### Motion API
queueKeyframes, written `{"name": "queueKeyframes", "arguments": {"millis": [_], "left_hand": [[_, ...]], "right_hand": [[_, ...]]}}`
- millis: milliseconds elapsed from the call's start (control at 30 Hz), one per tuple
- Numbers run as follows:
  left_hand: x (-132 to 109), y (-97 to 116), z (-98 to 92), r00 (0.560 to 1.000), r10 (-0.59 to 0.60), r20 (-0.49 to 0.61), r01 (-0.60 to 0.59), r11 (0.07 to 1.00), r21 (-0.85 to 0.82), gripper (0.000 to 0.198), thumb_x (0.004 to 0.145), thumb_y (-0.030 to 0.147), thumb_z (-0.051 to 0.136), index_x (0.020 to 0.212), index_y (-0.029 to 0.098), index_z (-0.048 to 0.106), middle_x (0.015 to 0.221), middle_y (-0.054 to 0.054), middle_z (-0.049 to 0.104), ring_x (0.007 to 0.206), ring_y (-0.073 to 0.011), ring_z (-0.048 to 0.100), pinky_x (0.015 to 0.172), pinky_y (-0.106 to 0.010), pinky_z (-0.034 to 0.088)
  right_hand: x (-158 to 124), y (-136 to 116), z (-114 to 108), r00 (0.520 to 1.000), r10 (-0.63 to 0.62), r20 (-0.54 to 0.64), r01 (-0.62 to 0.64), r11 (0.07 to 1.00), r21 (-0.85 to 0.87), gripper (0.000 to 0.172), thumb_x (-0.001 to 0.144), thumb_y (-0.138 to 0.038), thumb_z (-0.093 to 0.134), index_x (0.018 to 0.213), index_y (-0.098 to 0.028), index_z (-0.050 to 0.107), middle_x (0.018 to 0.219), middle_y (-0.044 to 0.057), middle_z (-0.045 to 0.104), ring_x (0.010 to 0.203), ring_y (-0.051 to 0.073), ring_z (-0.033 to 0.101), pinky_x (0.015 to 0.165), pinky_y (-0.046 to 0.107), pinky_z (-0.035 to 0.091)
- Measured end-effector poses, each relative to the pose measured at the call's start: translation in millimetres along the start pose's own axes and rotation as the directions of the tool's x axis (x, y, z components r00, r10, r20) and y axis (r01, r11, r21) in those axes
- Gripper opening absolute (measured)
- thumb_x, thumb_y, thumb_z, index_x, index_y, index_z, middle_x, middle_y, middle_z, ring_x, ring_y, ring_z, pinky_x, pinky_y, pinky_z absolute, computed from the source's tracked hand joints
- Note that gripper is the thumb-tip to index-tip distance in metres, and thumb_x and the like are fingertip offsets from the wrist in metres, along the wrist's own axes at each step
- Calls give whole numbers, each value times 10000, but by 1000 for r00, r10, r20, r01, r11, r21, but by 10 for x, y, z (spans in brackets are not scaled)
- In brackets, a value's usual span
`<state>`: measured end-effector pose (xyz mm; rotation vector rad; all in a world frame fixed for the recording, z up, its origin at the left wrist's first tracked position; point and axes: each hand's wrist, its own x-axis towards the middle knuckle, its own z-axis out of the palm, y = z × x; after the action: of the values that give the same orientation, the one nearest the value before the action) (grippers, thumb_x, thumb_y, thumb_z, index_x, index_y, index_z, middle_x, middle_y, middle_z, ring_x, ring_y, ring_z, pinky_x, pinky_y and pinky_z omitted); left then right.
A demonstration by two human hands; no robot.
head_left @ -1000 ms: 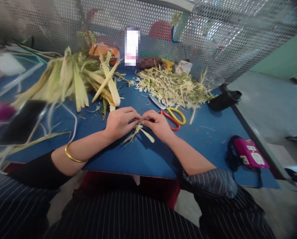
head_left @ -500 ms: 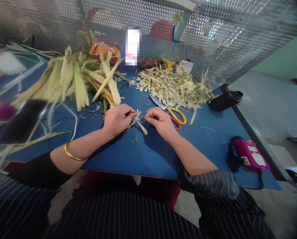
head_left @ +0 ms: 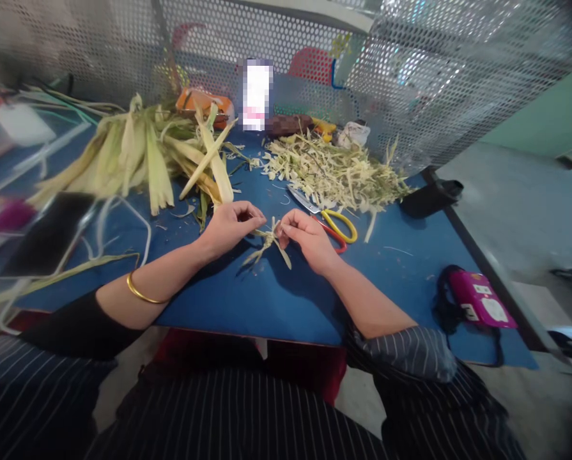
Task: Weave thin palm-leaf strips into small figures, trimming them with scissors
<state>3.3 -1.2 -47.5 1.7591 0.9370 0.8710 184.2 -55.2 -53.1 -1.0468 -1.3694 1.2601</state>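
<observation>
A small knotted piece of pale husk [head_left: 269,240], with several thin ends sticking out, hangs between my hands above the blue table [head_left: 266,303]. My right hand [head_left: 307,237] pinches it at its right side. Just left of the piece is my left hand [head_left: 232,230], thumb and forefinger pressed together near the tips; what they hold, if anything, is too small to make out. Scissors [head_left: 333,225] with yellow and red handles lie beside my right hand. Behind my left hand rests a bunch of long husks [head_left: 137,150].
Shredded husk [head_left: 333,167] is heaped at the back right, near a black cylinder [head_left: 432,198]. A magenta box [head_left: 482,299] sits at the right edge. On the left are a dark tablet [head_left: 48,233] and white cables. A blurred-out upright screen [head_left: 257,94] stands at the back.
The husk piece has passed from my left fingers to my right hand and more of it shows. My left hand has shifted slightly away from it.
</observation>
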Motion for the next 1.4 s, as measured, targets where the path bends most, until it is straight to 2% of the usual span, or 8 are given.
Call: {"name": "queueKeyframes", "arguments": {"millis": [167, 500, 667, 800, 1000, 1167, 1267, 1400], "left_hand": [[-16, 55, -35, 975, -67, 210, 121, 959, -257, 242, 733, 375, 647, 698, 146, 577, 670, -22, 612, 462, -58, 383, 453, -234, 264], [3, 5, -25, 953, -6, 304, 26, 998, -62, 198, 783, 329, 582, 724, 142, 556, 683, -18, 601, 623, -111, 510, 600, -251, 387], [-25, -9, -5, 968, 33, 249, -48, 998, 51, 165, 801, 303, 552, 747, 150, 583, 698, -21, 616, 641, -124, 526, 619, -260, 404], [-53, 37, 24, 966, 253, 58, -259, 956, 140, 140, 785, 281, 586, 711, 162, 587, 824, -47, 610, 778, -150, 551, 748, -294, 430], [-66, 72, 43, 932, 358, -64, -340, 919, 199, 102, 768, 243, 616, 693, 174, 620, 892, -57, 614, 860, -160, 575, 842, -315, 433], [-75, 111, 27, 924, 99, -370, -130, 990, -58, 303, 765, 410, 626, 947, 169, 644, 928, -72, 644, 830, -161, 588, 798, -309, 457], [-104, 136, 46, 967, -212, -142, 154, 928, -339, 457, 783, 555, 533, 924, 138, 652, 886, -96, 667, 755, -165, 610, 691, -297, 477], [-142, 162, 101, 942, -310, 128, 336, 874, -352, 475, 704, 543, 638, 955, 141, 675, 905, -88, 682, 782, -171, 625, 681, -281, 474]], "right_hand": [[-31, -37, 9, 999, -18, 26, 21, 995, -100, 86, 828, -232, 517, 756, -187, 508, 690, -33, 554, 555, 71, 505, 587, 245, 419], [-61, -53, 126, 997, 67, -33, -70, 991, -117, 116, 737, -131, 549, 839, -186, 545, 599, -50, 575, 477, 74, 530, 498, 230, 440], [-66, -14, 113, 994, 96, -56, -103, 986, -135, 110, 751, -175, 558, 861, -180, 563, 617, -44, 584, 474, 75, 537, 495, 227, 442], [-73, -58, 95, 991, 124, -44, -128, 987, -100, 175, 748, -212, 576, 920, -180, 570, 618, -44, 600, 463, 79, 536, 507, 236, 451], [-101, -118, 157, 985, 162, 62, -160, 987, -27, 109, 737, -269, 616, 710, -165, 596, 615, -31, 589, 478, 67, 509, 523, 226, 437], [-41, -85, 35, 968, 66, -243, -55, 997, 49, 118, 731, -293, 639, 736, -178, 615, 638, -24, 598, 527, 78, 540, 570, 234, 451], [-18, -89, -26, 933, 8, -360, 12, 999, 52, 116, 740, -301, 632, 748, -186, 617, 655, -24, 602, 548, 80, 555, 587, 238, 456], [-26, -100, 2, 937, -1, -349, 17, 999, 44, 112, 746, -297, 630, 766, -187, 624, 660, -21, 614, 558, 89, 573, 595, 245, 458]]}}
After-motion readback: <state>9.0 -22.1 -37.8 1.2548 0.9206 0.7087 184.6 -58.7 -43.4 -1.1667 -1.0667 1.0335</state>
